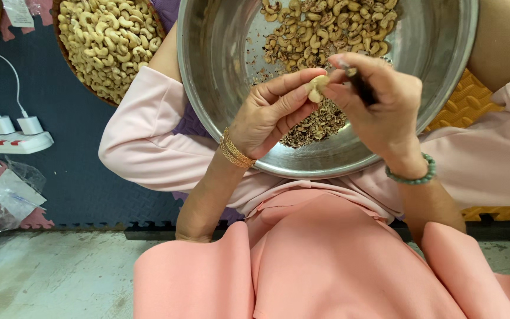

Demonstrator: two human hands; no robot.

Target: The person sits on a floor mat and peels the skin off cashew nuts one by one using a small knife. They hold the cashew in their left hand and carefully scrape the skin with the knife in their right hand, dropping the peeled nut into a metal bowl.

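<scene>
Pinching cashew — left hand.

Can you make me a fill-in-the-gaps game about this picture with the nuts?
1. The left hand pinches one pale ____.
2. The right hand holds a thin dark ____.
3. Both hands are over a big shiny metal ____.
4. The tray of peeled nuts lies on the person's ____ side.

Missing words: cashew; tool; bowl; left

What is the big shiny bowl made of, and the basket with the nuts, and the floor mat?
The bowl looks like metal, probably stainless steel: silvery, smooth, with soft reflections. The basket seems woven from cane or bamboo, judging by its brown rim, though little of it shows. The dark mat looks like foam: matte, with interlocking puzzle edges.
</scene>
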